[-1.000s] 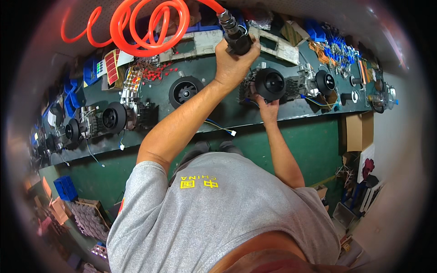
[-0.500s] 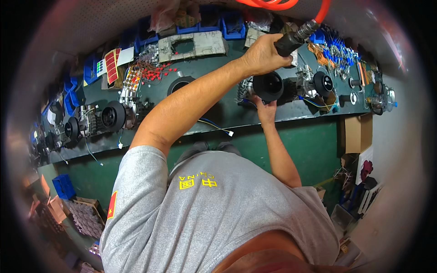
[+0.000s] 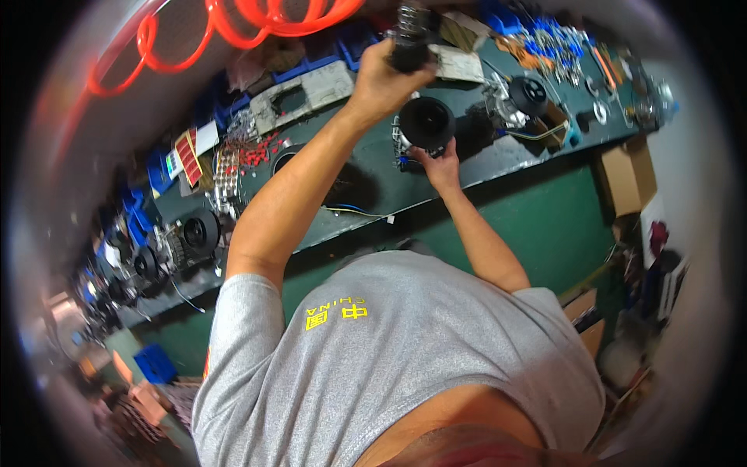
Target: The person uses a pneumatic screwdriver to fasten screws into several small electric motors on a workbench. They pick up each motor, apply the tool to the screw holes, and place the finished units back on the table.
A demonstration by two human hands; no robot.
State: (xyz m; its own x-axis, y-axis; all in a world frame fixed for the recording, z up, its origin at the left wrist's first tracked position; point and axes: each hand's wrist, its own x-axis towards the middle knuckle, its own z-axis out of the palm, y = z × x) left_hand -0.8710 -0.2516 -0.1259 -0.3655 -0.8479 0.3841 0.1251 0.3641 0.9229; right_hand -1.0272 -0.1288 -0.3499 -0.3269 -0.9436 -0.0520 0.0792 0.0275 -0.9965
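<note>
High over the bench, my left hand (image 3: 386,84) is wrapped around a black air tool (image 3: 409,53) with a metal hose coupling at its top. Just below and right of it stands a metal unit with a round black fan-like part (image 3: 426,122) facing up. My right hand (image 3: 440,168) grips the near side of that unit, thumb and fingers at its lower edge. The tool's tip is hidden by my left hand, so I cannot tell whether it touches the unit. Another such unit (image 3: 513,101) sits to the right.
A red coiled hose (image 3: 226,31) hangs across the upper left. On the dark bench (image 3: 366,171) lie more units (image 3: 183,241), red caps (image 3: 257,152), a grey cut-out block (image 3: 303,97) and blue-ended parts (image 3: 552,47). Blue bins line the back; a cardboard box (image 3: 629,175) stands at right.
My left hand has moved left with the air tool. The unit and my right hand appear further left, partly because the whole view has turned and shifted. More red hose shows.
</note>
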